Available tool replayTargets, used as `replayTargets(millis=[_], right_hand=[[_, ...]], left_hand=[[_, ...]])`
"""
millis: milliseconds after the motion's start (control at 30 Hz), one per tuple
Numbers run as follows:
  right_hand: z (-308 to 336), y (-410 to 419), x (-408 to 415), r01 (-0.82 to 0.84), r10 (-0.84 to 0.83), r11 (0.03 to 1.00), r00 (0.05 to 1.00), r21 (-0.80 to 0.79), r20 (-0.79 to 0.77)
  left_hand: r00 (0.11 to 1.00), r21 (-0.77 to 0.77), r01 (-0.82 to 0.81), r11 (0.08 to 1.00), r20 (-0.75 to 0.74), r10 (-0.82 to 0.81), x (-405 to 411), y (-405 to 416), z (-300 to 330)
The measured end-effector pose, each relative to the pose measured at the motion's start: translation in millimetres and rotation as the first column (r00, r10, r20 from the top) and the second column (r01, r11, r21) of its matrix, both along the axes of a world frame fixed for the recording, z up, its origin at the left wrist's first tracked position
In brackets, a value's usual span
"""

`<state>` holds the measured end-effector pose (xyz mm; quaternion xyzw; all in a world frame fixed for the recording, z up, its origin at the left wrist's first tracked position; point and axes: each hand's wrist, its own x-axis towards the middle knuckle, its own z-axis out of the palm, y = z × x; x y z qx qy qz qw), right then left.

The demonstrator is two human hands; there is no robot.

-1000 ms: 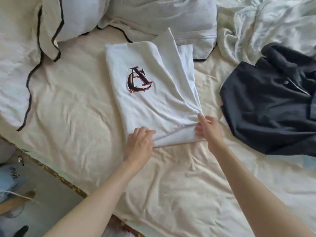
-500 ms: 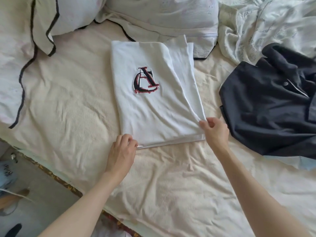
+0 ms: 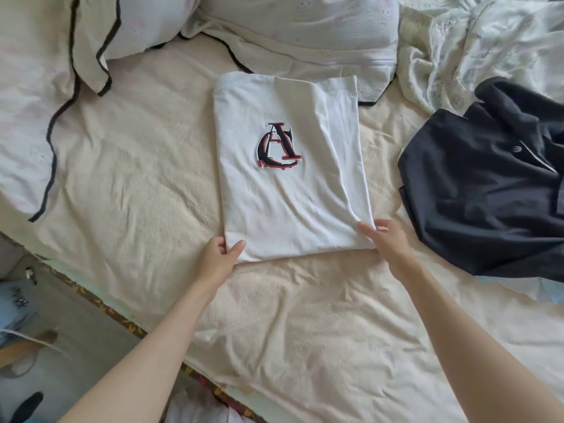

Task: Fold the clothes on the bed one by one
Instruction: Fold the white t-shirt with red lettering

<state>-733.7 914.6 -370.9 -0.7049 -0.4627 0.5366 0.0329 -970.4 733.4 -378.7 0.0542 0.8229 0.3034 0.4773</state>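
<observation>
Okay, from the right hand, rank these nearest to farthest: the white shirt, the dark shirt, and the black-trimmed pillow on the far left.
1. White shirt: its near right corner is pinched by the right hand.
2. Dark shirt: lying to the right, apart from the hand.
3. Black-trimmed pillow: far left, across the bed.

Hidden and cut-off parts around the two grips

Under the near corners of the white shirt, the fingers of the left hand and right hand go out of sight beneath cloth. Right of the right grip, the dark garment runs off the frame's edge; beyond both grips, the pillows are cropped at the top.
</observation>
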Motion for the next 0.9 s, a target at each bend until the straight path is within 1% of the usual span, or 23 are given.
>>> replayTargets(millis=[67,133,200,300,400,500,567,633,700,767,833,900], right_hand=[[0.4,0.1,-0.1,-0.080,0.080,0.997,0.996,-0.007,0.040],[2.1,-1.8,1.4,-0.115,0.114,0.993,0.991,0.001,0.064],[8.2,-7.9,2.6,-0.107,0.108,0.994,0.993,-0.007,0.045],[19.3,-31.0,8.7,-0.026,0.024,0.998,0.999,-0.060,-0.038],[28.2,-73.8,25.1,0.061,-0.076,0.983,0.994,-0.173,-0.079],[34.5,-127.7,46.9,0.064,-0.080,0.958,0.996,-0.280,-0.044],[42.3,-161.4,61.8,0.072,-0.079,0.934,0.997,-0.351,-0.005],[53.6,-186.5,73.6,0.085,-0.088,0.910,0.996,-0.405,0.011],[64.5,-203.1,81.9,0.123,-0.119,0.916,0.992,-0.382,0.036],[78.3,-204.0,81.2,0.151,-0.148,0.945,0.988,-0.290,0.030],[92.8,-194.3,74.9,0.131,-0.141,0.974,0.989,-0.184,-0.043],[105.1,-178.4,67.7,0.108,-0.122,0.989,0.982,-0.106,-0.142]], left_hand=[[0.997,-0.053,0.046,0.998,0.063,-0.042,-4.6,0.1,-0.7],[0.988,-0.028,0.017,0.999,0.153,-0.013,-10.6,-0.4,3.7],[0.980,0.006,-0.006,1.000,0.200,0.005,-15.0,-3.3,11.1],[0.983,-0.005,0.009,1.000,0.185,-0.008,-20.3,-19.4,25.4],[0.974,-0.066,0.067,0.996,0.221,-0.050,-22.1,-50.5,39.3],[0.936,-0.163,0.183,0.970,0.331,-0.121,-18.5,-92.5,47.0],[0.903,-0.204,0.213,0.955,0.414,-0.113,-11.6,-121.4,51.2],[0.882,-0.242,0.215,0.946,0.464,-0.082,-4.0,-143.3,59.0],[0.868,-0.255,0.220,0.942,0.491,-0.070,1.5,-154.3,69.1],[0.888,-0.247,0.263,0.933,0.441,-0.133,-1.8,-149.9,78.6],[0.943,-0.257,0.241,0.936,0.288,-0.164,-10.2,-131.1,89.1],[0.977,-0.214,0.180,0.960,0.148,-0.151,-17.9,-106.5,100.9]])
